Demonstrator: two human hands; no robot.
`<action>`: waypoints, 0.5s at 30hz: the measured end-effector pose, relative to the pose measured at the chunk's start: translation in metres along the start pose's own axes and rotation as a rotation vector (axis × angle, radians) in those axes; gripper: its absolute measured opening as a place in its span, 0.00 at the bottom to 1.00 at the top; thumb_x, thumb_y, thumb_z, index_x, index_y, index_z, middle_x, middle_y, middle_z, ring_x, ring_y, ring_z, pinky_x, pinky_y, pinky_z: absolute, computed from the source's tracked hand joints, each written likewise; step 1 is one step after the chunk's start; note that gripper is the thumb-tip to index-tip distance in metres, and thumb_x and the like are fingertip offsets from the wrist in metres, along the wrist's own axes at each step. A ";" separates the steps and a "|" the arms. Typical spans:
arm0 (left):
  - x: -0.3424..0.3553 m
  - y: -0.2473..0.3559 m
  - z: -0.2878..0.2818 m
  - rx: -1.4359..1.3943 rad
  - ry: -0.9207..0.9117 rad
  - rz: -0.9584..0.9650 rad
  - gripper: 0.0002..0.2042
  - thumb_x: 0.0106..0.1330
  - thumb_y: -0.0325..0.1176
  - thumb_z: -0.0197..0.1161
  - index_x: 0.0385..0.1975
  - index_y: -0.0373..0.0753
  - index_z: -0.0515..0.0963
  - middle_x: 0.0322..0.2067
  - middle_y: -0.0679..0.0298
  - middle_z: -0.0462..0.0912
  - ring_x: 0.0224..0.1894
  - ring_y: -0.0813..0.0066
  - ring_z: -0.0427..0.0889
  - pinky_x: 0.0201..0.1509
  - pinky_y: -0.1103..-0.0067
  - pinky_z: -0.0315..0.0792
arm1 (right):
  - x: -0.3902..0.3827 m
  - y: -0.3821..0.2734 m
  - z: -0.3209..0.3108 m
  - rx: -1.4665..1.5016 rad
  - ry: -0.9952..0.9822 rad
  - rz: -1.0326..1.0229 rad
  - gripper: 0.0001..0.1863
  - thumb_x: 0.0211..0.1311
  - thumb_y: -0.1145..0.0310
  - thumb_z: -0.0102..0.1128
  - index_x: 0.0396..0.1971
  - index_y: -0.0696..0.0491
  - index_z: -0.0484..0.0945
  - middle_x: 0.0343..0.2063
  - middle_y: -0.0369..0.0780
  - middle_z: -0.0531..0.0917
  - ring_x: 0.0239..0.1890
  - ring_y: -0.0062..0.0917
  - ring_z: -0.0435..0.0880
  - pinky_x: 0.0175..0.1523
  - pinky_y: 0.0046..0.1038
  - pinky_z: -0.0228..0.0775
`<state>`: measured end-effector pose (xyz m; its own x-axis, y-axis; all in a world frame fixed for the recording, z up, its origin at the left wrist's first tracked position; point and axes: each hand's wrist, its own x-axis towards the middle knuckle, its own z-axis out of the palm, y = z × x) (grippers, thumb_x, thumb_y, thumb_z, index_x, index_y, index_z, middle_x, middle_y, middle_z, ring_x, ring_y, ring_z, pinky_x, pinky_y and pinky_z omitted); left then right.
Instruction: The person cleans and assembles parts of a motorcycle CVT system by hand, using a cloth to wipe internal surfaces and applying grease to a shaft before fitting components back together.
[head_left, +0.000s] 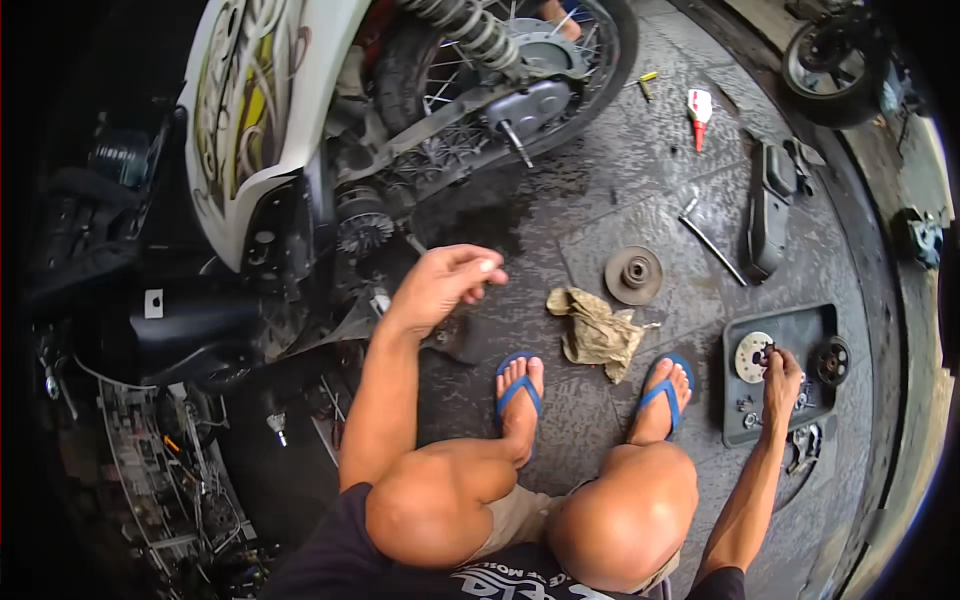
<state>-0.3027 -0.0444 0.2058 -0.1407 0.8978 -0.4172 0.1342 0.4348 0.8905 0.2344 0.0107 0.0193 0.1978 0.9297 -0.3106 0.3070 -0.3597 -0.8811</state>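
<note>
My left hand [448,287] hovers in front of the scooter's exposed drive side, its fingers loosely bent and nothing visible in them. Just beyond it sits a finned metal pulley [366,232] on the engine. Over on the right, my right hand [784,380] reaches into a grey tray [731,395], fingers pinched together at a small dark part whose shape they partly hide. Beneath those fingertips lies a pale round plate [749,356] with holes. A black ring-shaped part [832,361] rests at the tray's right side, and small metal pieces [748,412] lie near its lower left.
A crumpled tan cloth [597,331] and a round metal pulley disc [634,275] lie on the floor ahead. Farther right are a wrench [712,241], a black cover [770,210] and a white bottle with red cap [700,115]. The rear wheel [610,60] stands at the top.
</note>
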 end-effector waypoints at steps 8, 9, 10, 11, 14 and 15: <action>-0.024 0.007 0.034 -0.068 0.014 0.062 0.15 0.66 0.30 0.69 0.49 0.31 0.79 0.35 0.63 0.86 0.31 0.84 0.79 0.36 0.85 0.74 | -0.113 -0.248 0.238 0.059 -0.725 -0.608 0.11 0.68 0.69 0.57 0.38 0.63 0.82 0.25 0.50 0.85 0.29 0.37 0.87 0.36 0.35 0.75; -0.023 0.007 0.032 -0.124 0.054 0.091 0.13 0.67 0.29 0.68 0.48 0.31 0.79 0.35 0.63 0.86 0.29 0.84 0.79 0.34 0.85 0.75 | -0.114 -0.259 0.246 0.017 -0.727 -0.647 0.10 0.67 0.70 0.57 0.36 0.62 0.82 0.25 0.53 0.84 0.29 0.46 0.86 0.36 0.39 0.75; -0.024 0.006 0.027 -0.180 0.093 0.119 0.12 0.67 0.28 0.67 0.47 0.31 0.79 0.34 0.62 0.86 0.28 0.84 0.78 0.32 0.85 0.75 | -0.113 -0.262 0.255 0.077 -0.741 -0.663 0.10 0.66 0.70 0.58 0.36 0.62 0.83 0.25 0.53 0.83 0.30 0.48 0.85 0.36 0.40 0.75; -0.023 0.004 0.023 -0.233 0.118 0.154 0.09 0.68 0.27 0.66 0.43 0.31 0.80 0.33 0.61 0.86 0.26 0.82 0.79 0.31 0.84 0.76 | -0.112 -0.265 0.261 0.074 -0.755 -0.671 0.10 0.66 0.70 0.58 0.35 0.62 0.83 0.25 0.53 0.84 0.29 0.48 0.85 0.36 0.40 0.75; -0.025 -0.012 0.005 -0.266 0.198 0.180 0.06 0.67 0.27 0.66 0.40 0.31 0.80 0.31 0.60 0.86 0.25 0.81 0.81 0.30 0.83 0.78 | -0.116 -0.270 0.267 0.034 -0.765 -0.675 0.11 0.66 0.68 0.59 0.35 0.61 0.83 0.25 0.53 0.84 0.29 0.46 0.86 0.36 0.39 0.75; -0.024 -0.017 -0.003 -0.221 0.296 0.110 0.05 0.68 0.27 0.65 0.38 0.32 0.81 0.29 0.59 0.86 0.24 0.80 0.81 0.29 0.81 0.79 | -0.116 -0.269 0.267 -0.014 -0.746 -0.675 0.11 0.66 0.68 0.60 0.35 0.61 0.84 0.25 0.53 0.84 0.29 0.44 0.87 0.36 0.38 0.75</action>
<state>-0.3045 -0.0733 0.2014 -0.4190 0.8653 -0.2751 -0.0459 0.2824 0.9582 -0.1199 0.0207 0.1970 -0.6536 0.7497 0.1040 0.1513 0.2641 -0.9526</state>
